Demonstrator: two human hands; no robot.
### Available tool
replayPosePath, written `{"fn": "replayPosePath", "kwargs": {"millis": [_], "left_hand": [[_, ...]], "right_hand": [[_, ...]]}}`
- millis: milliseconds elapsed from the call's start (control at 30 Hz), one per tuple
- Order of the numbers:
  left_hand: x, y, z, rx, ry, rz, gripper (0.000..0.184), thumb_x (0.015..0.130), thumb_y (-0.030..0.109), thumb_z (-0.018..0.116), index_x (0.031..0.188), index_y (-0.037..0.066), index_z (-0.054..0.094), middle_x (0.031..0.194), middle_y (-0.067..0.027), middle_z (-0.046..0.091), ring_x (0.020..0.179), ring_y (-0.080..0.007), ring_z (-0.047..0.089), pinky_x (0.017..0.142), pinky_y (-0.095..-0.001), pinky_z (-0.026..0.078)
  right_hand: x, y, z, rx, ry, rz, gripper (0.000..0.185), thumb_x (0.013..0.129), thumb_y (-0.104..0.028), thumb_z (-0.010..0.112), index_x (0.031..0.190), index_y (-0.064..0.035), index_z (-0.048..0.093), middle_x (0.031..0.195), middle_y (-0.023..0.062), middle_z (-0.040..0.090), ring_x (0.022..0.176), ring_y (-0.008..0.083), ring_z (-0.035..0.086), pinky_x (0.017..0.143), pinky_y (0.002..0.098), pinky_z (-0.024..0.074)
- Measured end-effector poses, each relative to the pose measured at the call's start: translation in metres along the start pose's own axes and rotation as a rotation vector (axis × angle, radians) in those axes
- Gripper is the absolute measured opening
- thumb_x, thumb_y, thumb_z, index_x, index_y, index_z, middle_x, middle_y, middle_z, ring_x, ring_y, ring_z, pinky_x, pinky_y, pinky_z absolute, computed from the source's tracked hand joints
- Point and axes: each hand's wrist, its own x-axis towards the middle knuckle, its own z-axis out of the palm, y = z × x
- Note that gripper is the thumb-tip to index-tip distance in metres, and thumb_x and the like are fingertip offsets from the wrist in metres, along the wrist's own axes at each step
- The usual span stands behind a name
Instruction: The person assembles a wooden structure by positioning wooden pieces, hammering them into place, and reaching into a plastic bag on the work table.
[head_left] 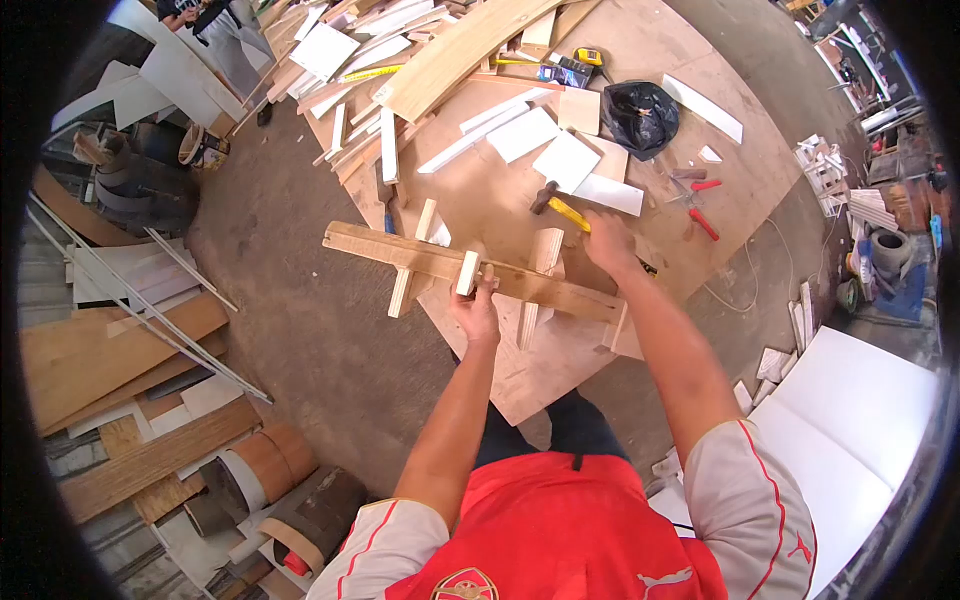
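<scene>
My left hand (476, 315) is closed around a short pale wood block (467, 272), which stands against a long wooden plank (390, 248). Shorter wood pieces, such as one crosspiece (400, 290) at the left and another crosspiece (546, 252) at the right, cross the plank. In my right hand (610, 243) is a hammer (570, 212) with a yellow handle, gripped above the plank's right half. Its dark head points up and left, apart from the block. Fingers of my left hand are partly hidden behind the block.
The worktable (690, 270) carries a black plastic bag (640, 120), red-handled pliers (704, 222), a yellow tape measure (588, 57) and white board offcuts (566, 162). Long boards (460, 60) pile up at the back. Stacked panels (130, 360) lie at left; white sheets (840, 430) lie at right.
</scene>
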Motion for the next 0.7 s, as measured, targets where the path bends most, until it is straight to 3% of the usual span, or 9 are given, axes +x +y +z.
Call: {"fn": "replayPosePath", "kwargs": {"millis": [33,100,167,233,400,500,700], "left_hand": [[0.001,-0.003,-0.002,0.015,-0.006,0.009,0.038,0.090,0.008,0.081,0.123,0.000,0.063,0.106,-0.0041,0.067,0.090,-0.0130,0.064,0.076,-0.0308,0.057],[0.003,-0.008,-0.006,0.044,-0.015,0.030,0.032,0.091,0.007,0.079,0.120,0.004,0.065,0.111,-0.0048,0.068,0.096,-0.0158,0.066,0.079,-0.0342,0.058],[0.003,-0.004,-0.003,0.002,-0.017,0.040,0.038,0.090,0.007,0.080,0.123,-0.001,0.063,0.104,-0.0041,0.066,0.089,-0.0134,0.065,0.076,-0.0307,0.057],[0.002,-0.003,-0.002,-0.007,-0.012,0.013,0.041,0.089,0.006,0.081,0.125,-0.003,0.062,0.102,-0.0041,0.066,0.084,-0.0124,0.065,0.074,-0.0291,0.057],[0.005,-0.008,-0.013,0.050,-0.051,-0.035,0.028,0.093,0.008,0.076,0.117,0.000,0.065,0.105,-0.0070,0.069,0.086,-0.0153,0.067,0.073,-0.0307,0.055],[0.006,-0.007,-0.017,0.052,-0.084,-0.052,0.033,0.092,0.009,0.076,0.122,0.000,0.062,0.105,-0.0065,0.068,0.085,-0.0158,0.067,0.073,-0.0301,0.054],[-0.012,0.018,-0.017,-0.335,-0.174,-0.070,0.051,0.090,0.010,0.063,0.140,0.002,0.052,0.128,-0.0113,0.060,0.111,-0.0212,0.062,0.097,-0.0352,0.052]], "right_hand": [[-0.004,-0.004,0.000,-0.019,0.112,-0.039,0.031,0.088,-0.015,0.067,0.119,-0.0113,0.066,0.109,0.0162,0.071,0.102,0.0389,0.068,0.085,0.0515,0.0548],[-0.017,-0.032,-0.023,0.231,0.299,-0.030,0.037,0.084,-0.011,0.071,0.121,-0.0105,0.065,0.111,0.0159,0.069,0.097,0.0380,0.068,0.083,0.0501,0.0553],[-0.065,-0.085,-0.046,0.499,0.172,-0.365,0.039,0.081,-0.008,0.071,0.120,-0.0091,0.064,0.111,0.0162,0.068,0.096,0.0386,0.067,0.079,0.0484,0.0556],[-0.086,-0.117,-0.010,0.606,0.062,-0.327,0.037,0.079,-0.008,0.075,0.115,-0.0077,0.066,0.104,0.0151,0.067,0.090,0.0383,0.067,0.076,0.0461,0.0558],[-0.077,-0.139,0.029,0.525,0.088,-0.293,0.021,0.078,-0.009,0.075,0.096,-0.0037,0.067,0.092,0.0152,0.066,0.087,0.0386,0.066,0.074,0.0481,0.0549],[-0.077,-0.139,0.038,0.503,0.093,-0.331,0.017,0.078,-0.010,0.075,0.089,-0.0019,0.066,0.090,0.0153,0.066,0.087,0.0387,0.066,0.074,0.0487,0.0548],[-0.077,-0.139,0.040,0.466,0.111,-0.331,0.017,0.080,-0.013,0.076,0.090,-0.0015,0.068,0.090,0.0152,0.067,0.087,0.0380,0.067,0.074,0.0480,0.0556]]}}
